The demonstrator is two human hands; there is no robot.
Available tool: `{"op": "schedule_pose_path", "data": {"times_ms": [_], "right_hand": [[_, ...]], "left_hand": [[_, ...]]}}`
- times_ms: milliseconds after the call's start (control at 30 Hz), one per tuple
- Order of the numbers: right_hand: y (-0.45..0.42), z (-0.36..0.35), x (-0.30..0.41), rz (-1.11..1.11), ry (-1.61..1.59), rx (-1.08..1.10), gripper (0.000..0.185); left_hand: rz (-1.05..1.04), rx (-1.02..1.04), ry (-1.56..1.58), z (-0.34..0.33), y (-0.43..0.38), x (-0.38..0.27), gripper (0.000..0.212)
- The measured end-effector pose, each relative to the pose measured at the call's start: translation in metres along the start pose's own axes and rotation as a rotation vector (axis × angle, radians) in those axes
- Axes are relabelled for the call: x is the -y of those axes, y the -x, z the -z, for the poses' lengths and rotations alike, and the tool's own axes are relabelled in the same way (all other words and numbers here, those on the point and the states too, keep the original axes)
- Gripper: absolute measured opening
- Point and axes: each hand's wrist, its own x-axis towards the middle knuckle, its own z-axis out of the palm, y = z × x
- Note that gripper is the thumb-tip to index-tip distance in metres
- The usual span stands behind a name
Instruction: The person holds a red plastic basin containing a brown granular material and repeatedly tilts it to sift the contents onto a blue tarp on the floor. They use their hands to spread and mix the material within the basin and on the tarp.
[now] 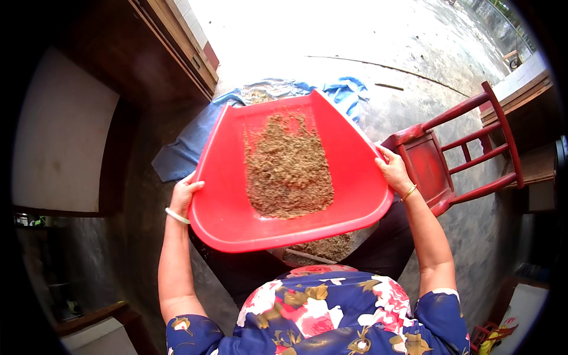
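A red plastic winnowing scoop (355, 177) is held up in front of me, over my lap, its straight open edge facing away. Loose brown chaff-like or grain-like material (290, 173) lies across its bottom, slightly blurred. My left hand (183, 191) grips the rim on the left, thumb on top. On the right side, my right hand (392, 167) clasps the opposite rim the same way. Beneath the scoop, between my knees, more of the pale brown material (330, 248) shows in a container whose shape is mostly hidden.
A blue sheet (184, 153) lies on the concrete floor beyond the scoop, with some material on it. To the right stands a red wooden chair (428, 171), close to my right hand. A wooden door frame (195, 57) rises at upper left. A thin stick (389, 87) lies farther out.
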Motion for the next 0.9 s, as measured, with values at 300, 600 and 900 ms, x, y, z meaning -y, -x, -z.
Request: {"op": "schedule_pose_path", "data": {"times_ms": [300,600,900], "right_hand": [[-0.021,0.054,0.043,-0.223,-0.173,0.086,0.040],[-0.022,0.061,0.017,-0.147,-0.324,0.098,0.040],[-0.009,0.010,0.051,-0.114,-0.222,0.092,0.040]], "left_hand": [[0.053,-0.106,-0.071,-0.004,-0.034,0.080,0.053],[-0.024,-0.176,-0.103,0.000,-0.023,0.097,0.056],[0.017,-0.016,0.091,-0.001,0.022,0.004,0.053]]}}
